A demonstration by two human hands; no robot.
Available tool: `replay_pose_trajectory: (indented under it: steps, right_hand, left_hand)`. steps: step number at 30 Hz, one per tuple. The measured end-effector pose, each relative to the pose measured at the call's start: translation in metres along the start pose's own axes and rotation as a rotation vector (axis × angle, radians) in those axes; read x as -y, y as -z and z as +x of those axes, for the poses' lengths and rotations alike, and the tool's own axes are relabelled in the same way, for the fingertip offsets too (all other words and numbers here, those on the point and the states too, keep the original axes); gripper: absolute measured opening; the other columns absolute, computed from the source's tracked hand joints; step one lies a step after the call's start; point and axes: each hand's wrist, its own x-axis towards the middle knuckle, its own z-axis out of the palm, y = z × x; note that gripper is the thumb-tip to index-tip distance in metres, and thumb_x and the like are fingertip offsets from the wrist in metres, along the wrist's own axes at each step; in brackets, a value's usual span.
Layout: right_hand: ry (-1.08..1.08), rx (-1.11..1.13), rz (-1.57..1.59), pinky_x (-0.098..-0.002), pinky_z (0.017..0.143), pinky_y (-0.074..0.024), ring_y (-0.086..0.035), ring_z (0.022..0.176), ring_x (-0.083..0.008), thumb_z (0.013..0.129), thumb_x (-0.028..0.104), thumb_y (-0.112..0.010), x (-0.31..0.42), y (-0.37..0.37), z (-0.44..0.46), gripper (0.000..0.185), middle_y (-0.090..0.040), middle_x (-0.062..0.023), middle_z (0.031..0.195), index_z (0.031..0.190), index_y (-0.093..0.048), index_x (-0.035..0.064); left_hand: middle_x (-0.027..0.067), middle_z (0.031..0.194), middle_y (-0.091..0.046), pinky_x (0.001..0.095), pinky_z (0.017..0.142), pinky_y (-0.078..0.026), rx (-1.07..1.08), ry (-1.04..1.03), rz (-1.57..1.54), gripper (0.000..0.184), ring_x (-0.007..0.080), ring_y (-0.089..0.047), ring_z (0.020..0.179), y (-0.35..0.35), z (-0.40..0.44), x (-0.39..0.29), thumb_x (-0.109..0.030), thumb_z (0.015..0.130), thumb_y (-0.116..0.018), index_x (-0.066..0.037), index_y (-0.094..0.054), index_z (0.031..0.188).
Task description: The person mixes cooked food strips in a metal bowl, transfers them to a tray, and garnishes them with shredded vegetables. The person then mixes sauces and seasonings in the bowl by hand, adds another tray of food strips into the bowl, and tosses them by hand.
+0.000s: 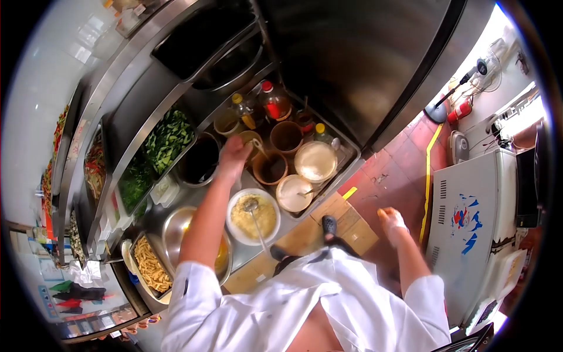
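Observation:
My left hand [233, 157] reaches over the seasoning containers, its fingers closed at the handle end of a pale spoon [261, 149]. The spoon leans over a brown pot [270, 169] of dark contents. Below this hand, a white bowl [230, 220] holds a yellowish mash with a metal ladle [251, 205] resting in it. Two tubs of white powder, a larger tub [316, 161] and a smaller tub [294, 193], stand to the right. Out over the floor hangs my right hand [392, 224], fingers curled, with nothing visible in them; a white patch shows on its back.
Bottles with red [267, 87] and yellow caps stand behind the pots. Chopped greens [170, 141] fill a bin at left; a tray of pale strips [151, 264] and metal bowls [176, 226] sit nearer. A white freezer [469, 205] stands at right, beyond a yellow floor line [428, 188].

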Motion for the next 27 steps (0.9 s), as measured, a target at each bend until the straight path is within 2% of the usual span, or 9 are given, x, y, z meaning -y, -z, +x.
replay_pose_trajectory:
  steps: [3, 5, 8, 10, 15, 17, 21, 25, 27]
  right_hand:
    - [-0.103, -0.036, 0.001, -0.0329, 0.053, -0.0424, -0.053, 0.062, -0.0142, 0.100, 0.032, -0.064, -0.068, 0.028, -0.010, 0.026, -0.061, -0.0035, 0.076, 0.108, -0.070, 0.0082]
    - [-0.202, -0.041, 0.085, -0.0323, 0.050, -0.0401, -0.051, 0.059, -0.0137, 0.101, 0.033, -0.062, -0.091, 0.046, -0.024, 0.024, -0.059, -0.0030, 0.075, 0.106, -0.069, 0.0100]
    - [-0.343, -0.089, 0.217, -0.0326, 0.048, -0.0386, -0.049, 0.057, -0.0138, 0.102, 0.033, -0.059, -0.103, 0.064, -0.048, 0.022, -0.058, -0.0025, 0.076, 0.102, -0.067, 0.0122]
    - [-0.429, -0.121, 0.401, -0.0311, 0.053, -0.0479, -0.058, 0.059, -0.0144, 0.101, 0.029, -0.064, -0.130, 0.058, -0.048, 0.026, -0.067, -0.0051, 0.081, 0.111, -0.068, 0.0052]
    - [-0.523, -0.008, 0.368, -0.0317, 0.048, -0.0449, -0.054, 0.054, -0.0146, 0.100, 0.027, -0.067, -0.143, 0.048, -0.032, 0.021, -0.063, -0.0034, 0.074, 0.106, -0.066, 0.0067]
    - [-0.473, -0.023, 0.431, -0.0319, 0.048, -0.0445, -0.054, 0.054, -0.0148, 0.099, 0.026, -0.068, -0.169, 0.036, -0.001, 0.020, -0.062, -0.0031, 0.073, 0.106, -0.066, 0.0065]
    - [-0.291, -0.014, -0.084, -0.0333, 0.050, -0.0443, -0.053, 0.058, -0.0149, 0.102, 0.028, -0.065, -0.089, 0.037, 0.000, 0.019, -0.061, -0.0021, 0.073, 0.102, -0.068, 0.0096]
    - [-0.282, -0.013, 0.150, -0.0341, 0.049, -0.0420, -0.049, 0.053, -0.0151, 0.100, 0.028, -0.069, -0.146, 0.024, 0.074, 0.023, -0.059, -0.0022, 0.070, 0.105, -0.066, 0.0063]
    - [-0.299, -0.008, 0.110, -0.0335, 0.049, -0.0404, -0.047, 0.053, -0.0144, 0.101, 0.029, -0.067, -0.121, 0.028, 0.063, 0.022, -0.057, -0.0015, 0.069, 0.102, -0.066, 0.0072]
  left_hand:
    - [0.0117, 0.120, -0.069, 0.0367, 0.096, -0.053, 0.083, 0.028, 0.391, 0.047, 0.0269, -0.065, 0.110, -0.026, 0.090, 0.004, -0.026, 0.092, -0.077, -0.004, -0.062, 0.130]
    - [0.0114, 0.124, -0.066, 0.0426, 0.102, -0.052, -0.093, 0.592, -0.092, 0.049, 0.0294, -0.063, 0.117, -0.053, 0.119, -0.010, -0.026, 0.089, -0.078, -0.010, -0.061, 0.132]
    - [0.0097, 0.110, -0.069, 0.0323, 0.080, -0.055, -0.200, 0.513, -0.287, 0.030, 0.0219, -0.067, 0.097, -0.059, 0.125, 0.002, -0.024, 0.094, -0.074, -0.003, -0.066, 0.114]
    - [0.0112, 0.108, -0.069, 0.0304, 0.081, -0.057, -0.188, 0.422, -0.348, 0.027, 0.0212, -0.068, 0.097, -0.051, 0.114, -0.002, -0.020, 0.093, -0.074, -0.003, -0.065, 0.112]
    - [0.0114, 0.119, -0.068, 0.0376, 0.101, -0.054, -0.082, 0.080, -0.457, 0.032, 0.0238, -0.066, 0.110, 0.008, 0.101, 0.039, -0.014, 0.092, -0.073, -0.004, -0.061, 0.121]
    - [0.0114, 0.103, -0.072, 0.0324, 0.089, -0.060, -0.227, 0.179, -0.835, 0.021, 0.0227, -0.072, 0.096, 0.024, 0.061, -0.034, 0.000, 0.091, -0.072, -0.003, -0.064, 0.111]
    - [0.0084, 0.102, -0.074, 0.0323, 0.077, -0.056, -0.274, 0.016, -0.817, 0.019, 0.0200, -0.071, 0.097, 0.095, -0.030, -0.113, -0.009, 0.093, -0.072, -0.008, -0.066, 0.111]
    - [0.0071, 0.094, -0.068, 0.0340, 0.083, -0.050, -0.325, 0.015, -0.750, 0.017, 0.0194, -0.065, 0.089, 0.215, -0.123, -0.129, -0.014, 0.091, -0.071, -0.008, -0.065, 0.105]
    - [0.0060, 0.090, -0.065, 0.0312, 0.071, -0.049, -0.260, 0.011, -0.903, 0.012, 0.0164, -0.060, 0.080, 0.252, -0.170, -0.145, -0.016, 0.093, -0.071, -0.009, -0.064, 0.101]
